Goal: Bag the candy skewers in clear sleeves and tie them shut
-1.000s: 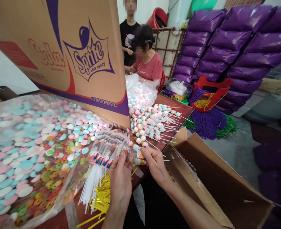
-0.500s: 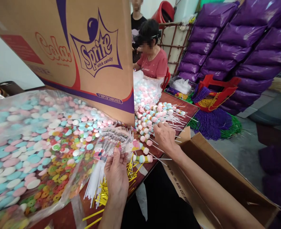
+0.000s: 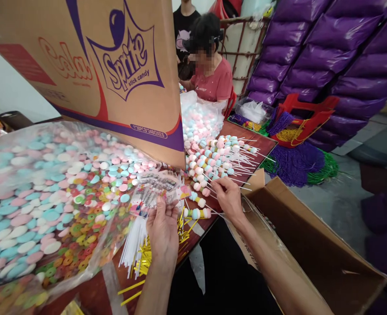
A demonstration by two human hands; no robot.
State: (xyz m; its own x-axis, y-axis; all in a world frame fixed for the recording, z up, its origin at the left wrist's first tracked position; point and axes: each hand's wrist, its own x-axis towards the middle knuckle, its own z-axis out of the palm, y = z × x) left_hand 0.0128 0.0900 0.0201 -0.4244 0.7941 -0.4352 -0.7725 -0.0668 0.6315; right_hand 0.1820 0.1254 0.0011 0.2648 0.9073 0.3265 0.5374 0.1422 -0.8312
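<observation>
- My left hand point(image 3: 163, 232) is narrow, thumb pressed to fingers, holding a clear printed wrapper point(image 3: 183, 191) over the table's near edge.
- Under and beside those fingers: a fanned stack of printed wrappers point(image 3: 144, 199).
- My right hand point(image 3: 229, 199) is narrow too, fingertips drawn together among the skewer sticks; from this angle I can't tell whether they pinch one.
- Marshmallow skewers point(image 3: 209, 164) lie heaped just beyond my right hand, bare stick ends pointing right.
- One separate skewer point(image 3: 197, 213) lies nearer me, in the space between my hands; another is just above it, near the wrapper.
- White sticks point(image 3: 132, 245) and yellow ties point(image 3: 144, 258) lie beside my left hand.
- Further left, pink, blue and white candy discs point(image 3: 19, 232) spread out, with coloured gummy rings point(image 3: 78, 240) alongside.
- A big printed box point(image 3: 114, 87) stands behind them.
- An open carton point(image 3: 311, 245) sits to the right of my right forearm.
- Across the table, a seated person point(image 3: 215, 85) in a reddish top.
</observation>
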